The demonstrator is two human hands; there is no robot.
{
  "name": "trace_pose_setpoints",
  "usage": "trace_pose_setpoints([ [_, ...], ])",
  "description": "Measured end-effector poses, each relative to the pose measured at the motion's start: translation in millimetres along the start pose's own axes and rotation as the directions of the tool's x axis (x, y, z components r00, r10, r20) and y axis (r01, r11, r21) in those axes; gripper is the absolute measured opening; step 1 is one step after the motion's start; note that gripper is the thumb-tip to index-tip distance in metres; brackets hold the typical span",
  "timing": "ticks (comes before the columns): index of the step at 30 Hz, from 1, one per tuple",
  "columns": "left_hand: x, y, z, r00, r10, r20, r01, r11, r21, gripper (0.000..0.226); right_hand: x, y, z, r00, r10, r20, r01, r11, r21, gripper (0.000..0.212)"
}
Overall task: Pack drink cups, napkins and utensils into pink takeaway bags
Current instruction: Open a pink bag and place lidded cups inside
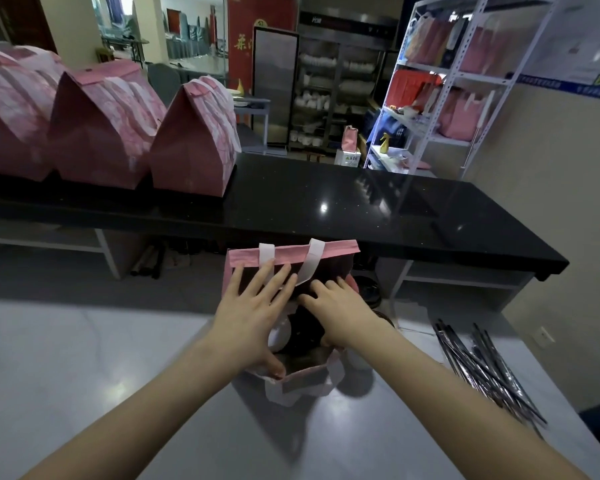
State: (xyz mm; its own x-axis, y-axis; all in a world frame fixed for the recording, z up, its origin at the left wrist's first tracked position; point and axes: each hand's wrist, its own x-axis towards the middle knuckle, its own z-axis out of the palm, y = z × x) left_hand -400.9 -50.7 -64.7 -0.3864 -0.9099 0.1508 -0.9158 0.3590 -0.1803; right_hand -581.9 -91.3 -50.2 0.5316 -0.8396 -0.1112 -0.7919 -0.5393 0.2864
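Black counter (326, 202) holds three closed pink bags (194, 133) at its left; just in front, an open bag (291, 258) stands on the white table (84, 358). Left hand (253, 313) spreads flat across the bag's mouth, thumb on its near rim; right hand (340, 306) reaches inside, grip hidden. Utensils (482, 368) lie right of the bag.

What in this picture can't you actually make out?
- Contents of the open pink bag: the left hand and right hand cover its mouth, head view.
- Wrapped utensils: too blurred to name.
- Folded bags on the black counter: closed, insides hidden.
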Motion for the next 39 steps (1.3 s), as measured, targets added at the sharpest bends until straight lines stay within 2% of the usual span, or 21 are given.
trace_pose_setpoints([
  [8, 4.6, -9.4, 0.8, 1.0, -0.027, 0.007, 0.027, 0.999, -0.036, 0.14, 12.4, 7.6, 12.2, 0.998, 0.06, 0.036, -0.066, 0.981, 0.183, 0.082],
  [16, 5.9, -13.5, 1.3, 0.998, -0.043, 0.045, 0.045, 0.998, -0.045, 0.138, 23.6, -5.0, 22.9, 0.99, 0.076, 0.118, -0.097, 0.979, 0.178, 0.088],
  [22, 11.8, -27.7, -3.0, 0.998, -0.035, 0.051, 0.041, 0.994, -0.105, 0.137, 38.6, -23.9, 25.2, 0.993, 0.058, 0.107, -0.085, 0.958, 0.273, 0.089],
  [33, 40.3, -64.3, 0.8, 0.991, 0.026, 0.13, -0.013, 0.995, -0.099, 0.134, 73.9, -38.6, 20.3, 0.978, 0.105, 0.178, -0.147, 0.959, 0.241, 0.083],
  [35, 46.5, -72.3, 0.0, 0.99, 0.034, 0.139, -0.015, 0.991, -0.133, 0.13, 74.0, -36.2, 14.5, 0.977, 0.104, 0.187, -0.143, 0.967, 0.211, 0.078],
  [37, 49.7, -81.9, 0.6, 0.99, 0.038, 0.134, -0.009, 0.978, -0.207, 0.117, 69.6, -33.4, 3.0, 0.978, 0.116, 0.176, -0.159, 0.953, 0.258, 0.068],
  [39, 50.8, -91.5, 0.8, 0.993, 0.041, 0.109, -0.005, 0.951, -0.309, 0.098, 60.4, -27.9, -12.5, 0.989, 0.122, 0.086, -0.144, 0.932, 0.333, 0.057],
])
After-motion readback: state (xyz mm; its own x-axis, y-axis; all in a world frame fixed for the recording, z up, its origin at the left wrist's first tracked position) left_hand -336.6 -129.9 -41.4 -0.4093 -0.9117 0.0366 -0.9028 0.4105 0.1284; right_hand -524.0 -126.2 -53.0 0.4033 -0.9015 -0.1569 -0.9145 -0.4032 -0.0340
